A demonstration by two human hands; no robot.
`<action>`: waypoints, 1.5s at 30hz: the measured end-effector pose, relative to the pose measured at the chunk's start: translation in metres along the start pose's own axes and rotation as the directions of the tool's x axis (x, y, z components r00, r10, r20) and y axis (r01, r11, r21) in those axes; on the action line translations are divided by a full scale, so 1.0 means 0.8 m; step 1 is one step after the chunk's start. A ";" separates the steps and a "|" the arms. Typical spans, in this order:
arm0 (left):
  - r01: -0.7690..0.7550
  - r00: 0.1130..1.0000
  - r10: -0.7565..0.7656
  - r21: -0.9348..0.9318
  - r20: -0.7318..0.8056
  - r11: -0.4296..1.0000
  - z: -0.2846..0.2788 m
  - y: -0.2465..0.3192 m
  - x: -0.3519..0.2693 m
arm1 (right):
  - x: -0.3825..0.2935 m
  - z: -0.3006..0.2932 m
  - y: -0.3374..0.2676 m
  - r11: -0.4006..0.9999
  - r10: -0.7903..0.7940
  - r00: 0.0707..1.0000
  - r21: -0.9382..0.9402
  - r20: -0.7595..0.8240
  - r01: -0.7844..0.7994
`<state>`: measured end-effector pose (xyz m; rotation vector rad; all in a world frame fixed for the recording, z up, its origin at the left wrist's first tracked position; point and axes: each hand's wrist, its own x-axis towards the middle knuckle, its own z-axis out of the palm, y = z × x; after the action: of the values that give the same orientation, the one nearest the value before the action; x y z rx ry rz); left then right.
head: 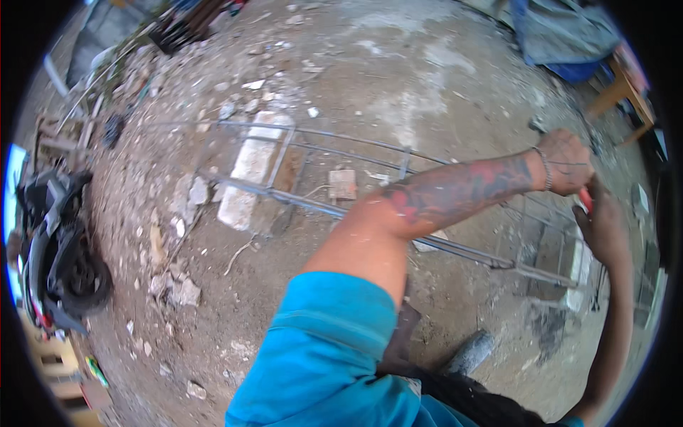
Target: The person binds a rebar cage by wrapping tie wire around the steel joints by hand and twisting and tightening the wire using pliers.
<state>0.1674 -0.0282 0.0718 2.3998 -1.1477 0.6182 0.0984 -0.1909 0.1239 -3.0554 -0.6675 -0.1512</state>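
Note:
My left hand [565, 163], on a tattooed forearm with a bracelet, is curled into a fist at the right; what it may hold is hidden. Just below it, touching or nearly so, my right hand [605, 227] grips a red-handled tool [586, 200], mostly hidden by the fingers. Both hands are above the right end of a long steel rebar cage [315, 205], which runs across the view beneath my left arm. The cage lies over a pale concrete block [246, 176] at the left and another block [579, 275] at the right.
A brick piece [342, 184] lies under the cage. Rubble [181, 291] litters the dirt ground. A parked motorcycle [64, 251] stands at the far left. A wooden stool [627, 101] and a tarpaulin [565, 32] are at the upper right. My shoe [470, 352] shows below the cage.

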 end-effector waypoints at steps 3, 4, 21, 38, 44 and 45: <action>-0.045 0.916 0.104 -0.160 0.388 0.986 -0.028 0.017 -0.016 | -0.027 0.029 0.002 0.977 -0.092 0.996 0.191 -0.012 0.092; -0.103 0.937 0.122 -0.073 0.327 0.992 -0.032 0.010 -0.021 | -0.031 0.034 -0.003 0.977 -0.075 0.995 0.207 0.073 0.058; 0.813 0.479 -0.823 0.509 -0.306 0.284 -0.099 -0.014 -0.357 | -0.230 0.079 0.107 0.703 0.178 0.961 0.656 0.212 -0.275; 0.604 0.797 -0.597 0.117 -0.096 0.788 -0.078 -0.056 -0.387 | -0.335 0.211 0.115 0.367 -0.070 0.967 0.908 0.243 -0.202; 0.614 0.018 -0.956 0.751 0.292 0.241 -0.128 0.002 -0.202 | -0.357 0.240 0.122 0.348 -0.030 0.948 0.892 0.318 -0.288; 0.608 0.033 -0.948 0.746 0.316 0.270 -0.108 0.003 -0.171 | -0.368 0.244 0.128 0.346 -0.003 0.944 0.886 0.329 -0.308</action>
<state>0.0699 0.1010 0.0679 3.1719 0.5593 -0.7419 -0.1070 -0.4004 -0.0974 -1.9411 -0.2585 0.5156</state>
